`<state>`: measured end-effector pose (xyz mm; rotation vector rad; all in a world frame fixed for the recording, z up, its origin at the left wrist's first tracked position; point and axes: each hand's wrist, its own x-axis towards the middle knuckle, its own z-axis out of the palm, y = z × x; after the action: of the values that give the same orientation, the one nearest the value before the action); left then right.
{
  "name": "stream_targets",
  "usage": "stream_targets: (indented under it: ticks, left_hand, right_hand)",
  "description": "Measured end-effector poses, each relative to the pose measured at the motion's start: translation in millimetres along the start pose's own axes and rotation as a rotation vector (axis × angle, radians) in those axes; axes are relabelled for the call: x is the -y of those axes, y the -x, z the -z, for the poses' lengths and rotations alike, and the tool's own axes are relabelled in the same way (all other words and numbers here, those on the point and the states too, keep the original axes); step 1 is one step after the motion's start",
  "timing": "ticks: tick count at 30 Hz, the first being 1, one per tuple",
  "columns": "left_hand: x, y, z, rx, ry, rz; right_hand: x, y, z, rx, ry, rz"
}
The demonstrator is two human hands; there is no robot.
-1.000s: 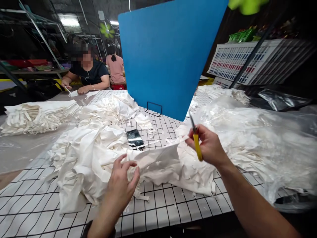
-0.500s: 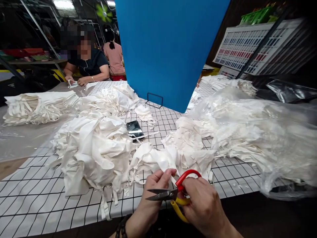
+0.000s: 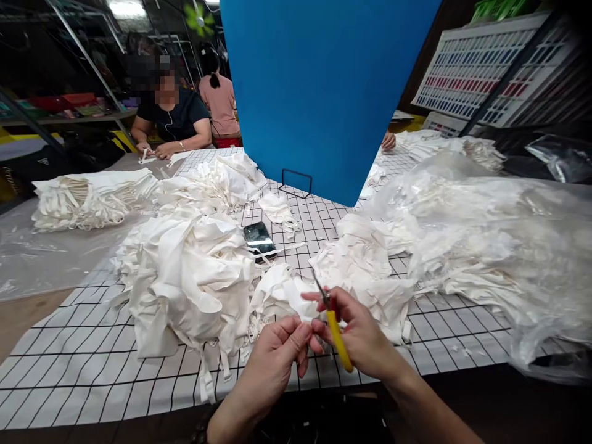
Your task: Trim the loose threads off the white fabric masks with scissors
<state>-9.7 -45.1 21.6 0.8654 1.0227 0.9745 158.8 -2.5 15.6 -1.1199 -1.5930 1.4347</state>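
Note:
At the table's near edge, my left hand (image 3: 280, 345) is closed, thumb and fingers pinching the edge of a white fabric piece (image 3: 296, 295) that lies in front of it; the pinched bit is mostly hidden. My right hand (image 3: 363, 339) keeps hold of scissors (image 3: 341, 345) with red and yellow handles. Their blades point up and away to the left, over the fabric. The fingertips of both hands meet, right thumb and finger touching near the left thumb. Just left lies a big heap of white fabric pieces (image 3: 185, 277).
A black phone (image 3: 259, 239) lies on the grid-patterned tablecloth (image 3: 92, 376). A blue board (image 3: 319, 98) stands at the back. On the right is a clear plastic bag (image 3: 531, 246) of white pieces; at left, a stacked bundle (image 3: 92, 197). A co-worker (image 3: 173, 126) handles white strips across the table.
The scissors have swung from pointing left to pointing up and away. My right hand's fingertips have come to my left hand's fingertips. The view has shifted slightly.

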Motion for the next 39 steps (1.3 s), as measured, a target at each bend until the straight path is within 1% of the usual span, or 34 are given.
stream_targets:
  ticks: [1,2,4,6,7,9,10,12,14,16,18,19,22,24,27,30,34,39]
  left_hand:
    - [1.1,-0.6,1.1,-0.008,-0.015,-0.006]
    - [2.4,-1.0,2.6,-0.027,-0.032,-0.019]
    - [4.8,-1.2,6.0,-0.089,-0.088,-0.077]
    - [6.7,-0.8,9.1,-0.182,-0.187,-0.173]
    - [7.5,-0.7,10.2,-0.232,-0.243,-0.225]
    - [9.2,-1.5,11.4,-0.308,-0.317,-0.311]
    - [10.3,-2.6,11.7,-0.318,-0.321,-0.332]
    - [13.6,-6.3,12.4,-0.268,-0.257,-0.337]
    - [17.3,-11.1,13.7,-0.190,-0.164,-0.324]
    - [20.0,-15.7,15.6,-0.148,-0.119,-0.317]
    - [20.9,-18.9,17.5,-0.146,-0.135,-0.317]
    - [20.7,-19.9,18.3,-0.148,-0.169,-0.321]
    - [18.9,-20.8,19.5,-0.162,-0.333,-0.382]
    - [17.4,-20.7,19.1,-0.156,-0.441,-0.440]
    - [15.5,-20.7,17.7,-0.096,-0.527,-0.487]
    - [14.4,-20.8,16.8,-0.051,-0.555,-0.521]
    - [14.3,-19.5,17.1,-0.049,-0.570,-0.550]
    - [12.3,-16.0,16.2,-0.025,-0.580,-0.528]
  right_hand:
    - [-0.1,-6.1,-4.7,0.039,-0.040,0.005]
    - [-0.7,-11.2,-8.5,0.045,-0.084,0.006]
    - [-3.4,-18.0,-13.5,-0.035,-0.143,0.021]
    - [-6.6,-20.7,-16.5,-0.124,-0.151,0.034]
    - [-8.1,-21.0,-18.1,-0.140,-0.151,0.029]
    - [-10.8,-20.8,-22.4,-0.127,-0.163,-0.003]
    - [-12.1,-20.7,-24.7,-0.099,-0.178,-0.021]
    - [-14.5,-20.6,-26.9,-0.019,-0.212,-0.052]
    - [-16.1,-19.7,-22.4,0.041,-0.216,-0.076]
    - [-15.6,-16.4,-9.5,0.015,-0.133,-0.084]
    - [-12.1,-9.8,8.8,-0.050,0.058,-0.068]
    - [-9.2,-5.4,17.9,-0.055,0.182,-0.059]
    - [2.0,8.7,35.3,0.031,0.533,-0.052]
    - [8.9,15.5,36.4,0.075,0.662,-0.067]
    - [15.0,18.7,29.6,0.084,0.730,-0.081]
    - [16.3,17.7,23.6,0.084,0.749,-0.076]
    - [15.3,17.8,22.0,0.087,0.739,-0.060]
    - [14.0,19.1,22.9,0.076,0.750,-0.037]
